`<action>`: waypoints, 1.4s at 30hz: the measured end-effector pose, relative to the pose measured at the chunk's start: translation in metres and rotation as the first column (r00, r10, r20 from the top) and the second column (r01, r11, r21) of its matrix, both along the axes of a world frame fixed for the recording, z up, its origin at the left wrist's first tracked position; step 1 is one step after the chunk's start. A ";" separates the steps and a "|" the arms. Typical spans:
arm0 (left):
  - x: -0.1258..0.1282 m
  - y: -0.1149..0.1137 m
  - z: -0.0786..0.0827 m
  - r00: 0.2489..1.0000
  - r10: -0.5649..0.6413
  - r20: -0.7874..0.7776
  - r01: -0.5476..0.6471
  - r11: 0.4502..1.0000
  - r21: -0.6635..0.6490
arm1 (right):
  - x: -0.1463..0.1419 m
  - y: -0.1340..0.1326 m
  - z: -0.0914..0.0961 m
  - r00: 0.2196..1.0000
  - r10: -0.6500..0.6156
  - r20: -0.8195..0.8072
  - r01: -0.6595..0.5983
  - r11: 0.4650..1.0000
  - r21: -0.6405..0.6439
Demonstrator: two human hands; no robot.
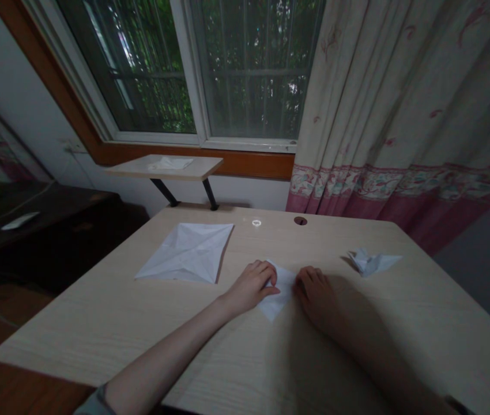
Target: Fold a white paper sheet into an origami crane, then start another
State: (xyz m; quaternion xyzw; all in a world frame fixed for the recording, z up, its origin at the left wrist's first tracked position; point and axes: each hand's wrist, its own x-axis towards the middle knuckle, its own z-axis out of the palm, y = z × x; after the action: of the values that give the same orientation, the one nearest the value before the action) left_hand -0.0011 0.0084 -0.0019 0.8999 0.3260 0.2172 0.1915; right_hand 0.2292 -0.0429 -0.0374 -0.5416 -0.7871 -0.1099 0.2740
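Note:
A small white folded paper (273, 310) lies on the desk between both hands, one corner pointing towards me. My left hand (256, 285) curls over its left side, thumb and fingers closed on the edge. At the right corner, my right hand (318, 297) has its fingers bent and pressed together on the paper; their tips are partly in shadow. A larger creased white sheet (188, 253) is spread out flat to the left of my hands. Towards the right stands a folded paper bird (370, 263), its wings pointed.
The pale wooden desk (141, 334) has a round cable hole (300, 221) near its back edge. A raised shelf (132, 167) at the back left holds more white paper (170, 163). Behind are a barred window and a long curtain (357, 115); a dark cabinet (67, 213) stands at left.

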 end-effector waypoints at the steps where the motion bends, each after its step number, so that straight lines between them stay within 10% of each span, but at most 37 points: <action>1: -0.001 0.001 0.000 1.000 -0.011 0.005 0.011 1.000 -0.003 | 0.000 0.000 0.000 1.000 -0.001 -0.007 0.001 1.000 0.000; 42: -0.009 0.001 0.000 0.998 -0.037 -0.044 0.048 0.963 0.265 | 0.008 0.001 -0.004 0.976 0.211 0.057 -0.209 0.977 -0.029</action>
State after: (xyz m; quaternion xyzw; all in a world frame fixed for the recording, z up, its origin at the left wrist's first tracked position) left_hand -0.0103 0.0098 -0.0022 0.9283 0.2780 0.2375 0.0671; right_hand 0.2370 -0.0420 -0.0415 -0.4550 -0.8490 -0.0873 0.2540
